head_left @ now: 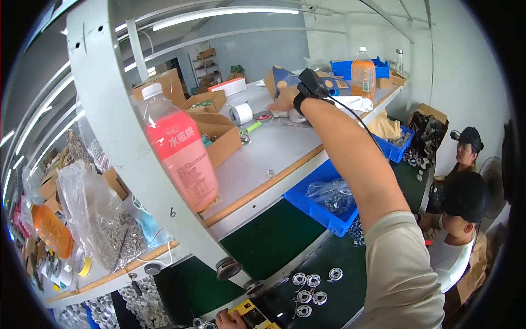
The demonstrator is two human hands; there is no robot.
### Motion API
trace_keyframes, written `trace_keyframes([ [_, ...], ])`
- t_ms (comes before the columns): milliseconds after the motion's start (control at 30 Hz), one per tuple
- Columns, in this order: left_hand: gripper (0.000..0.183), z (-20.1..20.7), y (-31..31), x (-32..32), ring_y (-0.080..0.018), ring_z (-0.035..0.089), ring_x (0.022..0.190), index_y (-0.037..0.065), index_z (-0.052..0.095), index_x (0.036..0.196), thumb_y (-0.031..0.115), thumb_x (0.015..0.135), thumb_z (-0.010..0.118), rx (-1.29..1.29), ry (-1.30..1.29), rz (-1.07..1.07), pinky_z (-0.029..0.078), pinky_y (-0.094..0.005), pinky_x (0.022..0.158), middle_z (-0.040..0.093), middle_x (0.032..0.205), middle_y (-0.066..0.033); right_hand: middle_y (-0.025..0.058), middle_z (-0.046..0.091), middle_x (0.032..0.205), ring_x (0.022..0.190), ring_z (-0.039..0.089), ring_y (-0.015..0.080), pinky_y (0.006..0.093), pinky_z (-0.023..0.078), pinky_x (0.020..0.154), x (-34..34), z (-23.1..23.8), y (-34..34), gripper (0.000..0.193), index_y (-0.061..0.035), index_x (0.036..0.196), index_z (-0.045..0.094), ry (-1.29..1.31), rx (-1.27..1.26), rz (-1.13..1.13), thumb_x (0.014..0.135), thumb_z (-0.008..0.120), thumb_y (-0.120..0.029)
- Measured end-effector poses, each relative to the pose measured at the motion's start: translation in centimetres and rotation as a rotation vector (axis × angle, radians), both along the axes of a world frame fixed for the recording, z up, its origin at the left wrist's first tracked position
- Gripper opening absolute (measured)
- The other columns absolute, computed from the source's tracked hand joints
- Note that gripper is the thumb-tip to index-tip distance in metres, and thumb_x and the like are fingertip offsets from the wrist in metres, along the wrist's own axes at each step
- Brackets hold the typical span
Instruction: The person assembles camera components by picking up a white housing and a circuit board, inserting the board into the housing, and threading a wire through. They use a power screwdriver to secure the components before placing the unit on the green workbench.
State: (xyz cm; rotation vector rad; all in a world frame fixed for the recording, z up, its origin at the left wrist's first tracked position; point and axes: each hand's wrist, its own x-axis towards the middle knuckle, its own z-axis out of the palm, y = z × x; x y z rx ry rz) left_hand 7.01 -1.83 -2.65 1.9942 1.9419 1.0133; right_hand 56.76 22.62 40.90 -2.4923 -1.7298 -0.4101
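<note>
My right arm stretches from the lower right up to the raised shelf. At its end my right hand has its fingers curled downward among small items near a blue patterned box; what lies in them is hidden. A black device is strapped to that wrist. Near the hand are a white spool and a tool with a green handle. At the bottom edge my left hand, only partly in view, has its fingers closed on a yellow-and-black device. Several round white-rimmed parts with wires lie on the dark green bench.
A white metal post stands front left, with a pink drink bottle beside it. A blue bin with a plastic bag sits below the shelf edge. An orange bottle stands far right. Two people sit at right.
</note>
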Motion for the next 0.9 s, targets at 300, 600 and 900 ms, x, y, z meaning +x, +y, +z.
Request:
trace_keyframes([
  [300, 0.036, 0.3, -0.2, 0.2, -0.0451, 0.057, 0.087, -0.001, 0.061, 0.107, 0.031, 0.092, 0.055, -0.005, -0.061, -0.050, 0.045, -0.0497, 0.079, 0.062, 0.099, -0.0248, 0.0136, 0.066, 0.103, 0.098, 0.063, 0.0278, 0.0370, 0.050, 0.080, 2.7, -4.4, 4.8, 0.022, -0.0093, 0.092, 0.068, -0.038, 0.508, -0.050, 0.079, 0.061, -0.026],
  [600, 0.029, 1.6, -0.4, -0.5, -0.0413, 0.053, 0.093, -0.002, 0.057, 0.102, 0.022, 0.085, 0.060, -0.029, -0.044, -0.055, 0.043, -0.0473, 0.082, 0.056, 0.100, -0.0217, 0.0163, 0.069, 0.098, 0.092, 0.066, 0.0334, 0.0474, 0.048, 0.078, -2.6, -1.7, 5.5, 0.033, -0.0080, 0.096, 0.074, -0.387, 0.054, 0.053, 0.077, 0.054, -0.027],
  [900, 0.028, 3.0, 0.6, 0.8, -0.0415, 0.055, 0.095, -0.004, 0.057, 0.106, 0.017, 0.088, 0.058, -0.033, -0.060, -0.134, 0.044, -0.0450, 0.084, 0.057, 0.104, -0.0232, 0.0204, 0.065, 0.110, 0.102, 0.062, 0.0354, 0.0505, 0.045, 0.083, -9.7, 4.7, -10.1, 0.043, -0.0026, 0.113, 0.061, -0.112, 0.719, 0.461, 0.080, 0.058, -0.031],
])
